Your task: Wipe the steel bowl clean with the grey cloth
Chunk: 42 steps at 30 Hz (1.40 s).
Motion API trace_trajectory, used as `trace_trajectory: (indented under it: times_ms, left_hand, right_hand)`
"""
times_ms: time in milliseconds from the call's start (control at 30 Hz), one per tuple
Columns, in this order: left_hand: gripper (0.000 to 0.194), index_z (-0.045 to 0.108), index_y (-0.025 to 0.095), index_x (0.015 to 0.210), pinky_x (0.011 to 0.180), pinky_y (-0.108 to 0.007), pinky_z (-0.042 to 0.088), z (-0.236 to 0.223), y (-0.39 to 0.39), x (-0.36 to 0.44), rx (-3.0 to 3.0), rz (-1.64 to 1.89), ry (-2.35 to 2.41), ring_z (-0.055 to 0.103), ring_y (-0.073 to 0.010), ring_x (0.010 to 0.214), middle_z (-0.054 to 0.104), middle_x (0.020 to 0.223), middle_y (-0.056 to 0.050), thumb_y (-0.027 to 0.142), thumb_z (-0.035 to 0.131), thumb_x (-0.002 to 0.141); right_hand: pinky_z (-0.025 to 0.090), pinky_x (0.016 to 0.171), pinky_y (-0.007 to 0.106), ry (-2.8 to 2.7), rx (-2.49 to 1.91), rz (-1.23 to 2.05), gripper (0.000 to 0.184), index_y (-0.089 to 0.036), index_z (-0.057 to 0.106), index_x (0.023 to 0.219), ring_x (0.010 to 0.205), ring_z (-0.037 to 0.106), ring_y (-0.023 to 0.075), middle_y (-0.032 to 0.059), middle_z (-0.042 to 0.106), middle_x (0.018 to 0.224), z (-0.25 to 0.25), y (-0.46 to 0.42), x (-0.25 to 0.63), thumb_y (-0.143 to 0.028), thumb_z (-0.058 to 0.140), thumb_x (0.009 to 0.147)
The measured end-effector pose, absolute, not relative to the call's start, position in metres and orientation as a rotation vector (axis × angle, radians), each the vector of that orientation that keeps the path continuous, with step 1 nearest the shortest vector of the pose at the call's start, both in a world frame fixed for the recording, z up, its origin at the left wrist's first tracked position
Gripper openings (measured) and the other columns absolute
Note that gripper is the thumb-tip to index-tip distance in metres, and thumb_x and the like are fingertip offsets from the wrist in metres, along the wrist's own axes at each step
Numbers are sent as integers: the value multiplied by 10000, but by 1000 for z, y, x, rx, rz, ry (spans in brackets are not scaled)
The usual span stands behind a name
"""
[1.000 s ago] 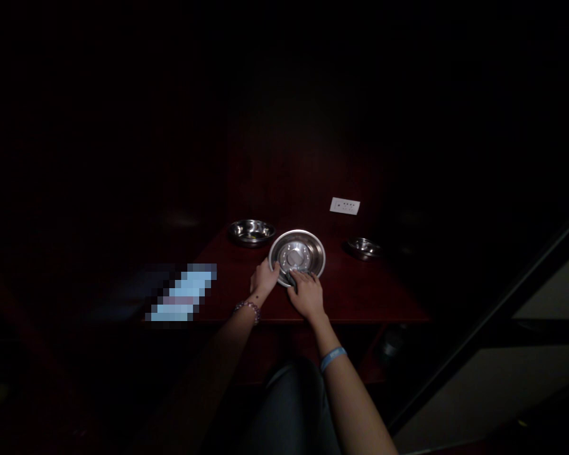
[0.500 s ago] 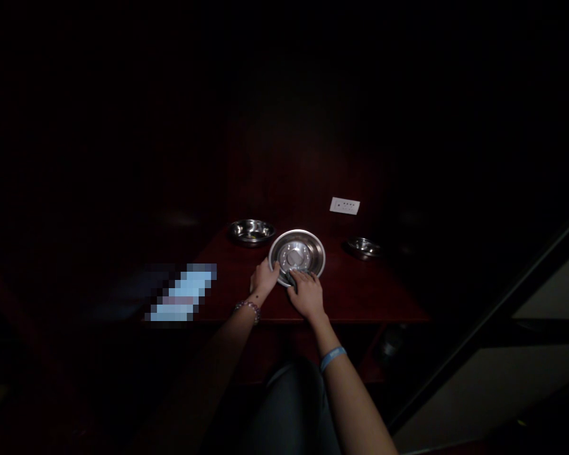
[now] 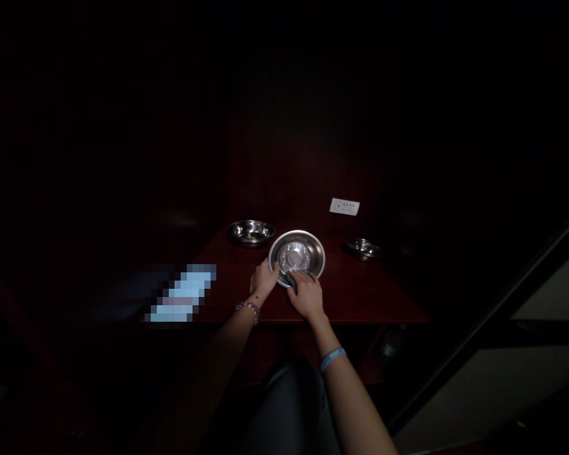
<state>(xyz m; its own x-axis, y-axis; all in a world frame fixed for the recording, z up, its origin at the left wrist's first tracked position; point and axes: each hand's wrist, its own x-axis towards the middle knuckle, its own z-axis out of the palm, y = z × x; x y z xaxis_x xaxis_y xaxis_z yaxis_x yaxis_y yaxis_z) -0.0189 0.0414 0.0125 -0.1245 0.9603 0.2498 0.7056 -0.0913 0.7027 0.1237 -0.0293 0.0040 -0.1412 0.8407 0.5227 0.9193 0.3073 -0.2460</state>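
A round metal bowl (image 3: pixel 296 243) is tilted toward me above the dark red table (image 3: pixel 360 294), showing its shiny inside. My left hand (image 3: pixel 264 278) grips the bowl's rim at its lower left, fingers closed round the edge. A dark cloth (image 3: pixel 291 278) is bunched under my right hand (image 3: pixel 307 294), which presses it against the inside of the bowl near the lower rim. Most of the cloth is hidden by the fingers.
Behind and to the left stands a second metal bowl (image 3: pixel 251 234) with something small and yellowish inside. A third metal bowl (image 3: pixel 363 249) sits at right. A white socket plate (image 3: pixel 344 206) is on the back wall. A bright blurred-out screen (image 3: pixel 184 294) lies at left.
Almost nothing differs. My right hand's fingers have shifted very slightly on the bowl with the cloth, while my left hand and the bowl stay where they were.
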Motion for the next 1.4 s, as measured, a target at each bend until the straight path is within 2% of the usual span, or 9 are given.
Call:
trace_trajectory:
  times_ms: [267,400,567,900,1000,1167,1300,1400]
  left_hand:
    - [399,592,244,1251,849,-307,498,14,39,-19,1788,1066,1833,667,-245,1057,707,1159,-94,419,429,932]
    - [379,602,241,1227,834,-303,500,13,39,-20,1786,1099,1815,671,-246,1054,712,1147,-95,405,425,935]
    - [382,611,230,1213,819,-308,502,13,39,-20,1777,1089,1826,680,-255,1028,720,1114,-109,411,417,939]
    - [381,607,239,1229,831,-300,500,15,39,-21,1781,1077,1809,671,-248,1053,712,1149,-96,401,427,935]
    - [387,609,231,1231,840,-290,497,14,40,-20,1784,1088,1802,670,-239,1054,710,1153,-95,411,439,935]
    - [398,604,236,1246,843,-290,497,12,41,-20,1792,1088,1797,672,-237,1049,710,1157,-96,422,452,929]
    - [398,603,239,1246,837,-307,500,11,41,-20,1801,1092,1800,672,-253,1051,707,1162,-104,415,435,932]
    - [397,600,236,1249,828,-302,498,11,41,-20,1791,1103,1787,676,-250,1041,708,1160,-107,409,436,931]
  right_hand:
    - [229,1199,402,-2073,-1473,-160,492,-222,525,1364,1294,524,191,58,594,1385,3,-27,124,-277,505,875]
    - [266,1190,377,-2172,-1414,-114,580,-190,434,1440,1352,472,190,81,505,1468,2,-24,124,-300,504,875]
    - [239,1203,387,-2229,-1377,-65,624,-170,348,1490,1408,400,196,86,419,1528,2,-24,125,-324,467,897]
    - [162,1215,401,-2057,-1503,-135,465,-250,502,1376,1283,531,168,39,596,1385,4,-30,119,-279,433,917]
    - [100,1224,434,-1993,-1537,-199,424,-247,558,1322,1256,548,188,40,634,1338,5,-30,119,-294,454,914]
    - [15,1219,495,-1855,-1650,-355,429,-184,591,1302,1359,442,251,87,611,1362,4,-30,119,-317,445,921]
    - [18,1216,509,-1835,-1690,-411,474,-147,551,1352,1422,354,272,105,544,1431,1,-29,119,-311,433,923]
    - [40,1218,508,-1876,-1692,-397,494,-142,521,1380,1426,349,270,110,530,1442,-2,-26,120,-316,422,928]
